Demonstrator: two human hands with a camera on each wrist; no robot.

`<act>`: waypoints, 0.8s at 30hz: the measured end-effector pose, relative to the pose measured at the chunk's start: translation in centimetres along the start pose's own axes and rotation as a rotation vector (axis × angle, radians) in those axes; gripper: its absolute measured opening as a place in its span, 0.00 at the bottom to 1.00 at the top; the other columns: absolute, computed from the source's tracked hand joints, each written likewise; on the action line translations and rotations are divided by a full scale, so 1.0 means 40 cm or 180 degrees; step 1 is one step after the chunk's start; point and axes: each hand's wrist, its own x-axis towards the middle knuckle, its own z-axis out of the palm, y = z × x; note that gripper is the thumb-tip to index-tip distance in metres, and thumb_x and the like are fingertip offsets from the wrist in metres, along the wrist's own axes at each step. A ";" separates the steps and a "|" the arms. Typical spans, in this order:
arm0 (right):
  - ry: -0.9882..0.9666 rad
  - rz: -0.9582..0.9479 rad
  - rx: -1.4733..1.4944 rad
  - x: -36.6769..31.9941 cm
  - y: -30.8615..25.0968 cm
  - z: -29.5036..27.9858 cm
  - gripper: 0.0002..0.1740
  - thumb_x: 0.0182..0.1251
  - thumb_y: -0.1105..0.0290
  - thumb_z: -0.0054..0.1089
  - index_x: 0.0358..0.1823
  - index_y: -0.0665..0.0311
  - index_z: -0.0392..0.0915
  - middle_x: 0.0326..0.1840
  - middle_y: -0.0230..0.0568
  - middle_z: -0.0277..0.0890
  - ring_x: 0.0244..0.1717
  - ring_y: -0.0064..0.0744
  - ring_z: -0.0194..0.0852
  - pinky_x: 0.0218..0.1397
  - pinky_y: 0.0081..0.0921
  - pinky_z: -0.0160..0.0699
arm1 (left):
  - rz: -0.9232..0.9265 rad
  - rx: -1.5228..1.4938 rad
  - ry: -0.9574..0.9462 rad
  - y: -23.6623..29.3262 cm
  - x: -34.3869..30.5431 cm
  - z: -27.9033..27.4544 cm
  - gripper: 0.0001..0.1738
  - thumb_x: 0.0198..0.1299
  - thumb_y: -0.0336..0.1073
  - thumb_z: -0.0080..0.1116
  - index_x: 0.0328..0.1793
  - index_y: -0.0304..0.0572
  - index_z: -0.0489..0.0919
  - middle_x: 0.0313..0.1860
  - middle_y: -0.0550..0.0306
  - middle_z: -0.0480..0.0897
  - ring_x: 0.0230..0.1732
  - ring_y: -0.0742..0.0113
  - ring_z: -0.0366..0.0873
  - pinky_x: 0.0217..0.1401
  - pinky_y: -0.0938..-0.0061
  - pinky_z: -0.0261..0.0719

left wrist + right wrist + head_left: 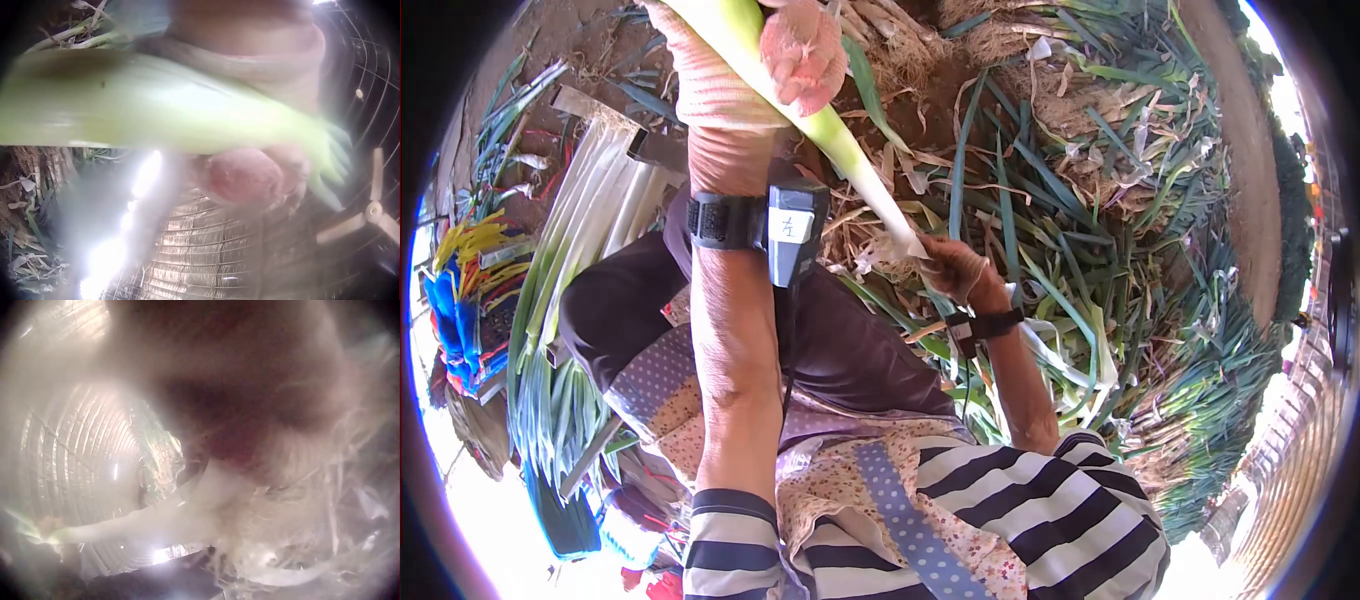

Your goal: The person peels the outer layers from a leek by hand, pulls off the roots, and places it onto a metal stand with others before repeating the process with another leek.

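Note:
A single leek (850, 155) runs slantwise across the head view, its pale green shaft at the top and its white root end lower right. My left hand (800, 62), in a pinkish glove, grips the shaft near the top edge. The left wrist view shows the leek (144, 103) lying across that hand, fingers curled beneath it. At the white end my bare right hand (962, 272) pinches the stalk around its root and loose skin. In the right wrist view the hand (237, 381) is dark and blurred above the white stalk (125, 526).
Trimmed leeks (575, 210) lie side by side in a metal frame (590, 108) at the left. Peeled leaves and scraps (1040, 200) cover the ground ahead. A large heap of leeks (1200, 400) lines the right side. Blue and yellow packaging (460, 310) lies far left.

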 end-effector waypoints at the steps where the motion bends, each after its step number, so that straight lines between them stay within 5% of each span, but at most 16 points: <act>1: -0.0162 0.0092 0.0342 -0.010 0.026 -0.020 0.14 0.65 0.58 0.62 0.41 0.61 0.76 0.22 0.22 0.66 0.14 0.14 0.52 0.14 0.14 0.48 | -0.0019 -0.0011 0.0037 -0.004 0.005 -0.004 0.45 0.49 0.81 0.44 0.41 0.41 0.74 0.14 0.63 0.66 0.14 0.69 0.62 0.16 0.73 0.61; 2: 0.0367 0.0022 0.0035 -0.022 0.046 -0.025 0.15 0.63 0.56 0.63 0.40 0.60 0.77 0.22 0.22 0.66 0.13 0.14 0.50 0.13 0.14 0.47 | 0.0002 0.0043 0.0064 -0.005 0.001 -0.001 0.45 0.49 0.81 0.44 0.41 0.41 0.74 0.14 0.63 0.66 0.14 0.69 0.62 0.16 0.73 0.61; 7: 0.0696 0.0012 -0.0076 -0.089 0.093 -0.046 0.17 0.60 0.55 0.65 0.40 0.61 0.79 0.22 0.23 0.68 0.12 0.13 0.49 0.12 0.14 0.45 | 0.0031 0.0074 0.0228 -0.009 -0.013 -0.005 0.44 0.49 0.81 0.45 0.41 0.42 0.74 0.14 0.63 0.66 0.14 0.69 0.62 0.16 0.73 0.61; 11: 0.1015 0.0200 -0.0215 -0.095 0.127 -0.090 0.11 0.62 0.58 0.64 0.35 0.58 0.81 0.22 0.25 0.72 0.16 0.16 0.58 0.19 0.19 0.55 | 0.0109 0.0094 0.0391 0.008 -0.022 -0.012 0.44 0.49 0.80 0.46 0.41 0.42 0.74 0.14 0.63 0.66 0.14 0.69 0.62 0.16 0.74 0.61; 13: 0.1156 0.0315 -0.1145 -0.101 0.149 -0.117 0.13 0.62 0.55 0.61 0.32 0.56 0.82 0.19 0.26 0.70 0.19 0.17 0.64 0.23 0.18 0.61 | 0.0171 0.0115 0.0467 0.018 -0.019 -0.012 0.44 0.48 0.80 0.46 0.41 0.42 0.74 0.14 0.63 0.66 0.14 0.69 0.62 0.16 0.74 0.61; 14: 0.1694 0.0998 -0.3072 -0.048 0.201 -0.193 0.17 0.61 0.52 0.56 0.30 0.57 0.83 0.21 0.32 0.72 0.23 0.23 0.70 0.27 0.23 0.68 | 0.0214 0.0124 0.0511 0.024 -0.021 -0.013 0.44 0.48 0.80 0.46 0.41 0.42 0.74 0.14 0.64 0.66 0.14 0.69 0.62 0.16 0.74 0.61; 17: 0.2438 0.1457 -0.3136 -0.151 0.292 -0.309 0.20 0.61 0.52 0.59 0.26 0.62 0.74 0.20 0.33 0.72 0.17 0.27 0.68 0.20 0.30 0.67 | 0.0343 0.0171 0.0640 0.050 -0.018 -0.020 0.44 0.48 0.80 0.47 0.41 0.42 0.74 0.14 0.64 0.66 0.14 0.70 0.62 0.16 0.74 0.61; 19: 0.1884 0.1381 -0.1958 -0.268 0.306 -0.307 0.16 0.59 0.55 0.62 0.35 0.60 0.77 0.32 0.34 0.76 0.34 0.32 0.74 0.28 0.30 0.74 | 0.0409 0.0201 0.0741 0.056 -0.022 -0.025 0.43 0.48 0.80 0.47 0.41 0.42 0.74 0.14 0.64 0.66 0.14 0.70 0.62 0.16 0.74 0.61; 21: 0.1186 0.0058 -0.3122 -0.332 0.284 -0.305 0.14 0.57 0.63 0.64 0.42 0.59 0.75 0.40 0.37 0.75 0.42 0.35 0.74 0.35 0.31 0.78 | 0.0455 0.0190 0.0817 0.061 -0.021 -0.027 0.43 0.48 0.80 0.47 0.41 0.42 0.74 0.14 0.64 0.66 0.14 0.70 0.63 0.16 0.74 0.61; 22: 0.0935 -0.0130 -0.4679 -0.329 0.282 -0.367 0.19 0.53 0.70 0.62 0.48 0.58 0.73 0.45 0.39 0.73 0.46 0.40 0.74 0.45 0.29 0.80 | 0.0477 0.0192 0.0855 0.062 -0.017 -0.028 0.43 0.48 0.80 0.48 0.41 0.42 0.74 0.14 0.64 0.66 0.14 0.70 0.63 0.15 0.74 0.61; 23: 0.0837 -0.0723 -0.6448 -0.303 0.277 -0.466 0.17 0.66 0.58 0.54 0.52 0.58 0.76 0.52 0.39 0.76 0.50 0.32 0.75 0.44 0.29 0.77 | 0.0501 0.0197 0.0886 0.063 -0.018 -0.028 0.43 0.48 0.80 0.48 0.41 0.43 0.74 0.14 0.64 0.66 0.14 0.70 0.63 0.15 0.74 0.61; 24: 0.1613 -0.0436 -0.5780 -0.289 0.225 -0.427 0.21 0.64 0.56 0.56 0.55 0.58 0.75 0.53 0.42 0.77 0.50 0.33 0.76 0.47 0.28 0.76 | 0.0532 0.0223 0.0918 0.065 -0.020 -0.025 0.43 0.48 0.80 0.48 0.41 0.43 0.74 0.14 0.64 0.66 0.14 0.70 0.63 0.15 0.74 0.61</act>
